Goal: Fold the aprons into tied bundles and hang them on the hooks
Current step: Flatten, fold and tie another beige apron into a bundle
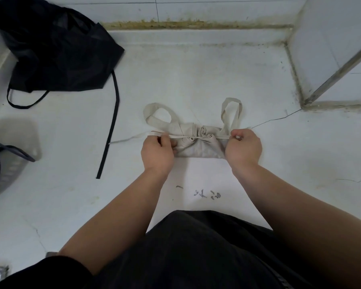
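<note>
Soft even daylight, faint shadows, wide-angle edge distortion.

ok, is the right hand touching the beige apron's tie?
Touching. Head view: the right hand pinches the tie, pulled taut across the folded beige apron.

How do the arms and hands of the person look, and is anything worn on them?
The left hand and the right hand are bare: no gloves, and no ring, watch or bracelet shows. The left forearm and the right forearm are uncovered too. What looks like a black short sleeve begins near the left elbow, beside a black garment.
</note>
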